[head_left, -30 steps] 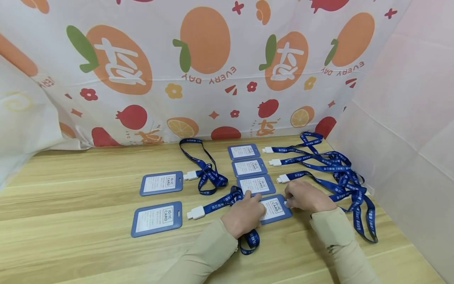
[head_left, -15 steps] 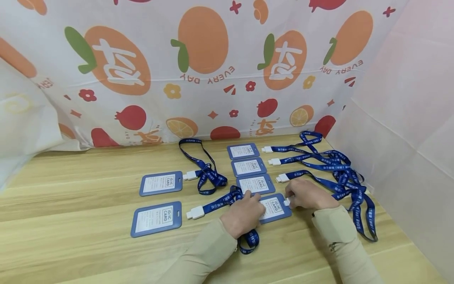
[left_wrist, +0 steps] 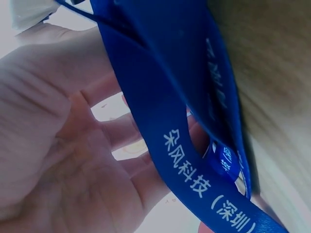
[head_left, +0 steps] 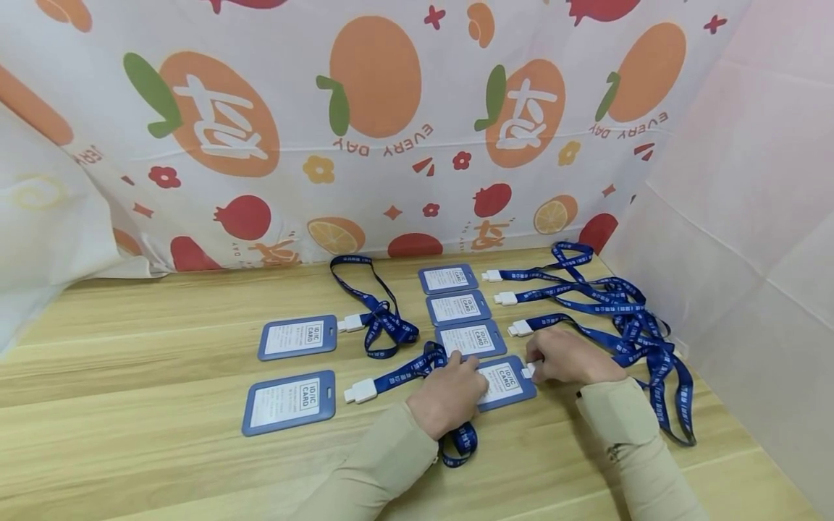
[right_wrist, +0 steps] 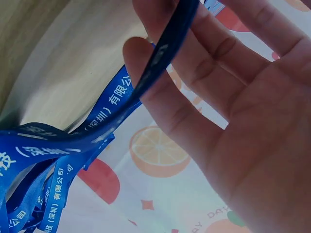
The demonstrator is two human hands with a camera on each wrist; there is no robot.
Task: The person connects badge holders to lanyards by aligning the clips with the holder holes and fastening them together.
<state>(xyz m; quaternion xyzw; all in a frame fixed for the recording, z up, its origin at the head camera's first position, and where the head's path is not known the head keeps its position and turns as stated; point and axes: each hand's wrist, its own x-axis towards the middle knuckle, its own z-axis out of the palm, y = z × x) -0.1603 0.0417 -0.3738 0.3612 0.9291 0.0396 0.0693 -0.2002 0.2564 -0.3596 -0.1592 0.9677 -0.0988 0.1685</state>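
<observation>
My left hand (head_left: 449,394) holds the left end of a blue ID card holder (head_left: 508,382) flat on the table, covering part of it. At the holder's slotted right end, my right hand (head_left: 573,358) pinches the white clip (head_left: 529,371) of a lanyard. That clip sits right at the holder's edge. In the right wrist view, a blue lanyard strap (right_wrist: 167,53) runs across the fingers. Another blue strap (left_wrist: 155,97) crosses in front of the left palm in the left wrist view; its loop (head_left: 461,441) comes out below the hand in the head view.
Several more card holders (head_left: 458,307) lie in a column behind the hands. Two others (head_left: 289,402) lie at left, each beside a lanyard clip (head_left: 360,391). Tangled lanyards (head_left: 635,329) cover the right side, near the white side wall (head_left: 736,239). A fruit-print cloth (head_left: 293,130) hangs behind.
My right hand has shifted slightly to the right with the white clip, and more of the clip shows now. The left hand and the card holder stay in place.
</observation>
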